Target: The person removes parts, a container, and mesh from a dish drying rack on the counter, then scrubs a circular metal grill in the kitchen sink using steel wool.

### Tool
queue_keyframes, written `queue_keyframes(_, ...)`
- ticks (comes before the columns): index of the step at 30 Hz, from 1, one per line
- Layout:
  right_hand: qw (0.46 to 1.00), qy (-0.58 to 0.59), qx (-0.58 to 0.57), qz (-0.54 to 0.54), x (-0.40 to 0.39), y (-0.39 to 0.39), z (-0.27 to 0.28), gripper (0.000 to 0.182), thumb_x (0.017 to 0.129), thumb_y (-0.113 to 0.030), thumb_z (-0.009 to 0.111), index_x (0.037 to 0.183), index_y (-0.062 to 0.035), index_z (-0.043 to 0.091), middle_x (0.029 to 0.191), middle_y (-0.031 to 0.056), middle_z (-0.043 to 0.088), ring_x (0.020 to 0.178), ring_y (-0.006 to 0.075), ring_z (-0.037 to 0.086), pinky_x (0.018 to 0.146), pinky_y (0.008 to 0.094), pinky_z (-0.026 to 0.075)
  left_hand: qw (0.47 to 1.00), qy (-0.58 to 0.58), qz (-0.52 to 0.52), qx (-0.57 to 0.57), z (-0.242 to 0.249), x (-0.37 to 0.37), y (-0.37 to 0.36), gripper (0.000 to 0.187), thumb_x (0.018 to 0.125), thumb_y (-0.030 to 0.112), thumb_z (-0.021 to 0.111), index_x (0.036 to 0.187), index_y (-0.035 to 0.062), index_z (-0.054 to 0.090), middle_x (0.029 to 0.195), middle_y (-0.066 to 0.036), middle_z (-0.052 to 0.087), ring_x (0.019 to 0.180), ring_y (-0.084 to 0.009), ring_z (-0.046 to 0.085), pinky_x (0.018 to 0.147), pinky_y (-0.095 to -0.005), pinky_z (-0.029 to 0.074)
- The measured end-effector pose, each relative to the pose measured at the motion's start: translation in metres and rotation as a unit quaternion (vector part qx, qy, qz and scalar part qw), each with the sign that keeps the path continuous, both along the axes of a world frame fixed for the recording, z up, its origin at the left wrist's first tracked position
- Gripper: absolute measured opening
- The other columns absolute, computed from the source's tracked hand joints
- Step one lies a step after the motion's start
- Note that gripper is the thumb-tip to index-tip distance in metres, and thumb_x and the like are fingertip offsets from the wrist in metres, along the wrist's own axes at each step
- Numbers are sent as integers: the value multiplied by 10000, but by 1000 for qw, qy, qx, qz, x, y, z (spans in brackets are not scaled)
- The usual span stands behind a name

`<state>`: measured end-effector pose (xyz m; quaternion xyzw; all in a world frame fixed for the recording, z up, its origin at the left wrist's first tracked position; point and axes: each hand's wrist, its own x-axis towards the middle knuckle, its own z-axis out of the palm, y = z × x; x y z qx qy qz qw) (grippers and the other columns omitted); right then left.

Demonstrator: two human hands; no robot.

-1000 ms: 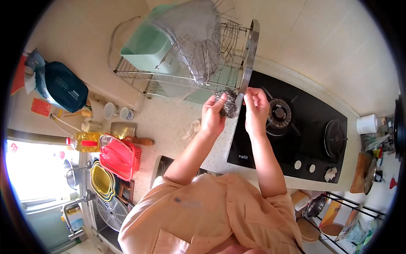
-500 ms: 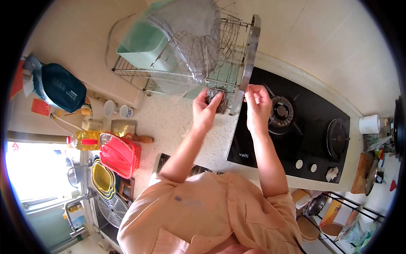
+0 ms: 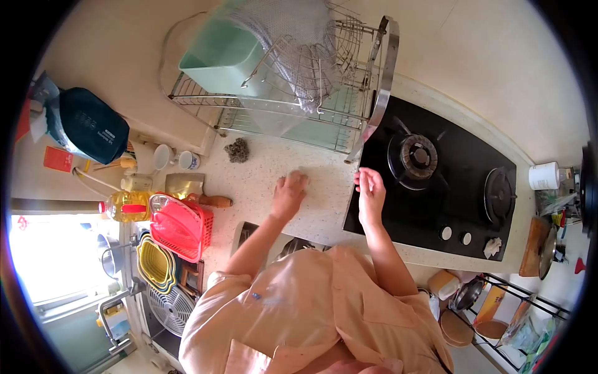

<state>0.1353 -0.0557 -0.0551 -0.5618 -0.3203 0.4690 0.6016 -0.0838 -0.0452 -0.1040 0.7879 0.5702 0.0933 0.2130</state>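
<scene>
My left hand (image 3: pixel 289 193) is over the speckled counter (image 3: pixel 317 212), palm down, its fingers loosely apart and slightly blurred, holding nothing I can see. A steel wool scourer (image 3: pixel 237 150) lies on the counter beyond it, near the wall. My right hand (image 3: pixel 371 194) hovers at the left edge of the black gas hob (image 3: pixel 430 218), its thumb and fingers drawn together; anything between them is too small to make out. Behind both hands stands the wire dish rack (image 3: pixel 274 103), with a pale green bin (image 3: pixel 224 68) and a grey mesh bag (image 3: pixel 299 43) in it.
To the left are a red basket (image 3: pixel 187 234), an oil bottle (image 3: pixel 128 207) and a cleaver (image 3: pixel 208 200). Two cups (image 3: pixel 189 160) stand by the wall. On the right, a crumpled tissue (image 3: pixel 492 247) lies on the hob beside its knobs.
My left hand has let go of the steel wool scourer, which now lies on the counter, and has drawn back toward me. My right hand has moved down, away from the rack's post.
</scene>
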Motion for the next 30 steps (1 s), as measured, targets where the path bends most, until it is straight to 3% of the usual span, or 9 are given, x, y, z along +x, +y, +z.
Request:
queue_keyframes(1, 1000, 0, -11, 3, 1, -8, -4, 143, 925, -175, 544, 993, -51, 563, 854, 23, 624, 759, 84, 571, 653, 209, 427, 998, -29, 34, 34, 0, 5, 1, 405, 761, 19, 607, 1159, 88, 574, 1243, -116, 476, 1087, -355, 480, 866, -398, 446)
queue_keyframes(4, 1000, -6, -20, -12, 9, -22, -1, 145, 921, -170, 546, 993, -48, 574, 846, 23, 631, 745, 82, 569, 643, 210, 424, 960, -234, 35, 150, 40, 35, 15, 297, 723, -50, 561, 992, 58, 627, 1092, -111, 548, 933, -332, 561, 774, -377, 487)
queue_keyframes(6, 999, -4, -29, -31, 15, -34, 5, 150, 919, -169, 547, 997, -45, 579, 848, 25, 635, 738, 82, 568, 639, 211, 423, 916, -274, 14, 294, 110, 64, 20, 320, 702, -55, 594, 996, 61, 642, 1025, -92, 555, 835, -282, 582, 701, -348, 497)
queue_keyframes(8, 998, 5, -31, -52, 18, -38, 10, 155, 917, -168, 548, 1001, -43, 583, 852, 26, 637, 732, 84, 569, 636, 213, 422, 867, -294, 9, 402, 146, 85, 32, 346, 695, -52, 611, 1019, 66, 643, 981, -78, 543, 795, -250, 576, 651, -321, 498)
queue_keyframes(14, 998, -13, -26, -56, 28, -53, 12, 150, 911, -160, 553, 1002, -46, 586, 854, 24, 638, 734, 80, 568, 632, 206, 425, 860, -227, 55, 453, 151, 116, 68, 356, 683, -42, 636, 1023, 66, 644, 864, -54, 481, 692, -210, 530, 574, -300, 477)
queue_keyframes(19, 995, 49, -67, -52, 27, -66, 5, 143, 912, -165, 553, 1003, -61, 591, 855, 14, 626, 736, 70, 551, 636, 202, 419, 902, -117, 40, 415, 161, 115, 56, 304, 716, -25, 603, 996, 81, 657, 860, -46, 495, 746, -210, 555, 607, -306, 486)
queue_keyframes(23, 995, 61, -67, -50, 25, -67, 8, 144, 911, -170, 555, 1001, -65, 593, 854, 10, 626, 733, 70, 549, 638, 201, 419, 905, -177, -64, 381, 134, 89, 41, 319, 732, -36, 578, 1027, 77, 628, 901, -66, 527, 771, -239, 572, 600, -315, 510)
queue_keyframes(27, 995, 62, -64, -47, 28, -66, 10, 144, 909, -174, 561, 996, -63, 595, 856, 11, 627, 735, 70, 551, 637, 202, 420, 866, -261, 18, 426, 178, 98, 40, 247, 740, -37, 619, 969, 53, 634, 889, -81, 533, 745, -247, 585, 611, -324, 501)
queue_keyframes(30, 995, 64, -69, -41, 26, -65, 10, 146, 910, -175, 558, 989, -58, 595, 850, 15, 631, 730, 73, 556, 632, 204, 424, 855, -249, 3, 455, 165, 112, 68, 205, 729, -36, 620, 913, 54, 631, 877, -81, 538, 729, -250, 584, 602, -323, 501)
